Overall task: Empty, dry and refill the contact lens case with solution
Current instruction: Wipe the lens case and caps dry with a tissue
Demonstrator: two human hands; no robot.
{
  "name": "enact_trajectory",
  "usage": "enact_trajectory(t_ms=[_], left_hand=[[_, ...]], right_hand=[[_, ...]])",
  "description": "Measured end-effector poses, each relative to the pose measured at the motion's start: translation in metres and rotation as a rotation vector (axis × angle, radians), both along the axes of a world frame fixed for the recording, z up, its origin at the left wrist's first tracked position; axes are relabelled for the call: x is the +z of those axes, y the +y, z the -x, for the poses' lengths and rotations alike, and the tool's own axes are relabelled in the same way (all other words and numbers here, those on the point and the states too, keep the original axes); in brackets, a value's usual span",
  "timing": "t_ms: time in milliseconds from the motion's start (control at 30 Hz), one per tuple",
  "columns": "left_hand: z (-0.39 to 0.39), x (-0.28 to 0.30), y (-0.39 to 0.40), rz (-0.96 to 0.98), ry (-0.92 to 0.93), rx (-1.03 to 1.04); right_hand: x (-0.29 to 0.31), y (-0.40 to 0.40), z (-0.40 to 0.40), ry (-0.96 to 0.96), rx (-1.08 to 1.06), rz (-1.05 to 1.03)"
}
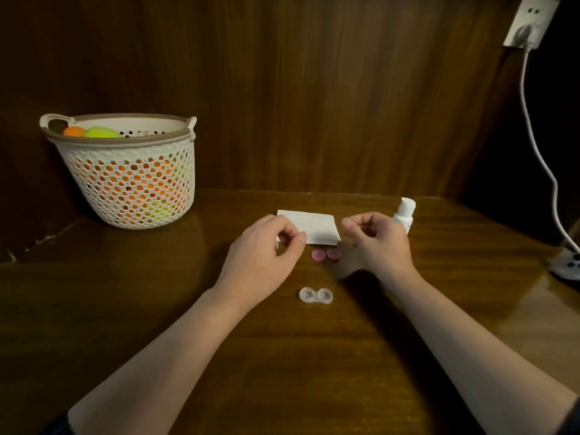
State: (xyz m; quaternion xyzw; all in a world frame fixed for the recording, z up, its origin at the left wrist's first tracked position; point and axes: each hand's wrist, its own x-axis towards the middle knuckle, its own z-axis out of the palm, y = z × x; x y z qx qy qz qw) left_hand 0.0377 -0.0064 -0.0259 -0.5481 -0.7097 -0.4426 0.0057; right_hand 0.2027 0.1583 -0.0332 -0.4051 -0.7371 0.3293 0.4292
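Observation:
The clear two-well lens case [315, 296] lies uncapped on the wooden table, in front of both hands. Its two pink caps [325, 255] sit side by side just beyond it. Behind the caps lies a folded white tissue [318, 226]. My left hand [266, 246] covers the tissue's near left corner, thumb and fingers curled and pinching it. My right hand [378, 243] hovers at the tissue's right edge with fingers loosely curled and nothing in them. A small white solution bottle [405, 211] stands capped just behind my right hand.
A white perforated basket [131, 183] with orange and green balls stands at the back left against the wooden wall. On the right, a white cable [533, 146] runs from a wall socket down to a power strip [565, 265] at the table's edge.

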Motion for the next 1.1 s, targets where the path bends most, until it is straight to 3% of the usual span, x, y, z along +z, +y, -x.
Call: enact_trajectory(t_ms=[200, 433, 767, 1100], left_hand=[[0.004, 0.012, 0.063, 0.088, 0.225, 0.069], [0.012, -0.014, 0.091, 0.265, 0.388, 0.117], [0.014, -0.021, 0.092, 0.293, 0.397, 0.095], [0.017, -0.024, 0.095, 0.296, 0.389, 0.081]], right_hand=[[-0.001, 0.042, 0.039, 0.021, -0.169, 0.034], [-0.024, 0.054, 0.045, -0.075, -0.095, 0.084], [-0.021, 0.054, 0.043, -0.126, -0.085, 0.081], [-0.018, 0.051, 0.044, 0.062, -0.075, 0.133]])
